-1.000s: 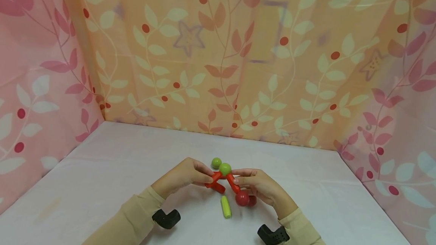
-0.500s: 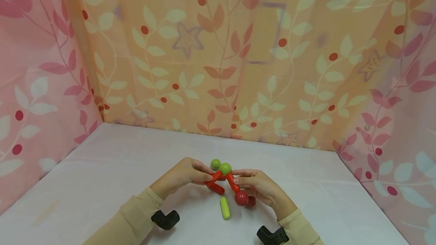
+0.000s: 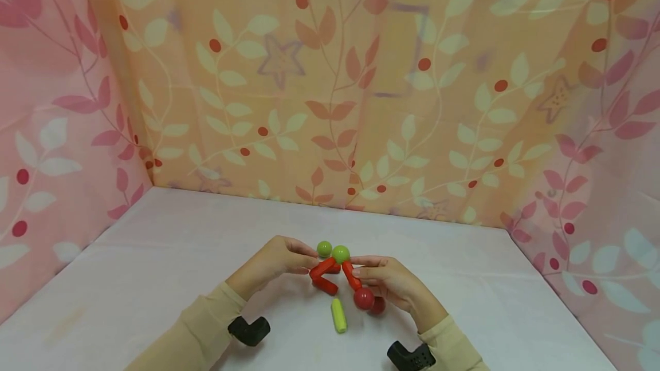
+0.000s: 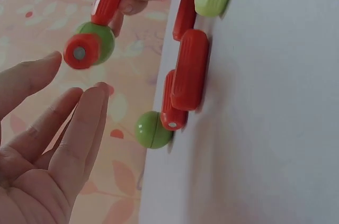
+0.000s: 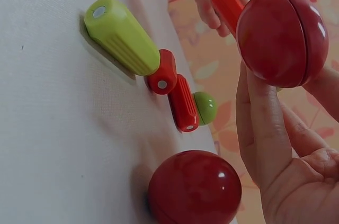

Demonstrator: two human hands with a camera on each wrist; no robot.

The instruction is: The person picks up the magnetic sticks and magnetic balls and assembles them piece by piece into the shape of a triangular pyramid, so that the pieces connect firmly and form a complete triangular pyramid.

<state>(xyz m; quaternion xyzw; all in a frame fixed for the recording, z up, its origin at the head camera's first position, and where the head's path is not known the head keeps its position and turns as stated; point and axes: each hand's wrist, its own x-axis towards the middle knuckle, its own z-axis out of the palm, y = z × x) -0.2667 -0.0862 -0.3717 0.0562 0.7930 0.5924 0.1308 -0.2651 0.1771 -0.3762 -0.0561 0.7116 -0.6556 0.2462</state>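
Note:
My right hand (image 3: pixel 389 279) pinches a red magnetic rod (image 3: pixel 352 275) above the table. A dark red ball (image 5: pixel 278 38) sits on the rod's near end and a green ball (image 3: pixel 341 254) on its far end. From that green ball a second red rod (image 4: pixel 80 52) sticks out toward my left hand (image 3: pixel 273 261), its metal end showing in the left wrist view. The left hand's fingers (image 4: pixel 85 123) are extended and spread apart, close to that rod with a small gap, holding nothing. Together the two rods form an upside-down V in the head view.
On the white table (image 3: pixel 206 233) lie several loose red rods (image 4: pixel 190 70), a yellow-green rod (image 3: pixel 338 316), another green ball (image 3: pixel 324 248) and another red ball (image 5: pixel 195 188). Floral curtains (image 3: pixel 247 102) enclose the back and sides.
The left fingers have let go of the second red rod and drawn slightly to the left. My right hand keeps its grip, and the rods and balls stay joined.

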